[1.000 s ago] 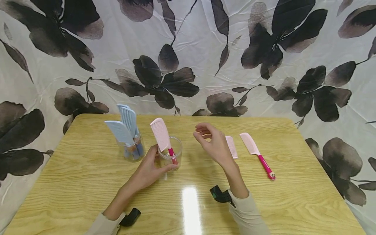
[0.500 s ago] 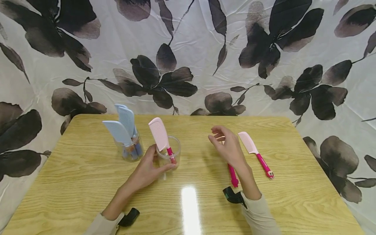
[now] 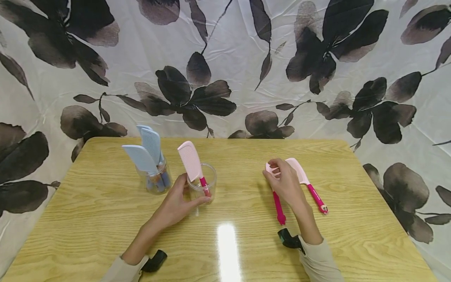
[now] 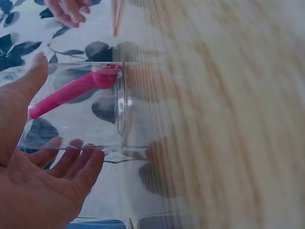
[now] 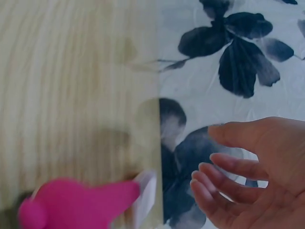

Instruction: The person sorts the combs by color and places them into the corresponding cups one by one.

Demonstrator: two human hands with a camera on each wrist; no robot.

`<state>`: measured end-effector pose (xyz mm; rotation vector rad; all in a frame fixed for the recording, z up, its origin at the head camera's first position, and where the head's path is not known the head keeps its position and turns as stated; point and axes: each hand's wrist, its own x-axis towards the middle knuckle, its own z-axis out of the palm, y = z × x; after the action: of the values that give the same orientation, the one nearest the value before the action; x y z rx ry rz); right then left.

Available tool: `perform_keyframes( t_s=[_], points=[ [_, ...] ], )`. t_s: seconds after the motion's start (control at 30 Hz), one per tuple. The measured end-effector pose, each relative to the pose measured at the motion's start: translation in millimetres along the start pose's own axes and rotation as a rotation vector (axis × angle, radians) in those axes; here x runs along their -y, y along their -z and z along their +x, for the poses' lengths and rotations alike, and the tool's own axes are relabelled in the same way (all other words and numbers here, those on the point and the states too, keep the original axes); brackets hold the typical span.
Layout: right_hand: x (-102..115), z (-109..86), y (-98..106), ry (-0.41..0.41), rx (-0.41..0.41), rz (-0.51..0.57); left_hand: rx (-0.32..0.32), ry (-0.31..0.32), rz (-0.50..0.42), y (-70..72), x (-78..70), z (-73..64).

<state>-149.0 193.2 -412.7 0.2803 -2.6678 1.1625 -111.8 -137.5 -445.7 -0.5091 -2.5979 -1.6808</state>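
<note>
Wood-grain table [image 3: 95, 219], two clear jars [image 3: 151, 185] [image 3: 212, 181], two pink combs [image 3: 277, 205] [image 3: 314, 194]

White floral-print fabric [image 3: 239, 51] hanging behind, grey-black blossoms [image 3: 174, 88] showing, yellowish wood-grain tabletop [image 3: 105, 219] spanning foreground, white glare streak [image 3: 228, 250] shining lower centre.

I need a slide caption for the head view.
Left hand holds a clear jar, pink comb leaning inside; right hand hovers above a second comb.

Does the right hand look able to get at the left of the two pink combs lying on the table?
Likely yes: the right hand, empty, hovers over that pink comb, with nothing visible between.
</note>
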Motion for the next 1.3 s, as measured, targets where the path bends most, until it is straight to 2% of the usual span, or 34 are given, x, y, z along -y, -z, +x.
perform_keyframes(
  t_s=[0.3, 0.63, 0.9, 1.1, 1.3],
  points=[
    [-17, -6.0, 4, -0.084, 0.073, -0.085, 0.000, 0.009, -0.010, -0.1, -0.7, 0.3],
    [-23, -6.2, 2, -0.160, 0.155, -0.173, 0.005, 0.006, -0.025, 0.8, 0.2, 0.4],
    [-21, -9.0, 1, -0.176, 0.150, -0.241, 0.007, 0.010, -0.006, 1.5, 0.3, -0.1],
    [-19, -9.4, 2, -0.207, 0.129, -0.255, 0.006, -0.004, -0.007, 1.7, 0.0, -0.6],
    [-19, -9.1, 3, -0.169, 0.104, -0.252, 0.006, -0.013, -0.006, 1.2, 0.7, -0.5]
  ],
)
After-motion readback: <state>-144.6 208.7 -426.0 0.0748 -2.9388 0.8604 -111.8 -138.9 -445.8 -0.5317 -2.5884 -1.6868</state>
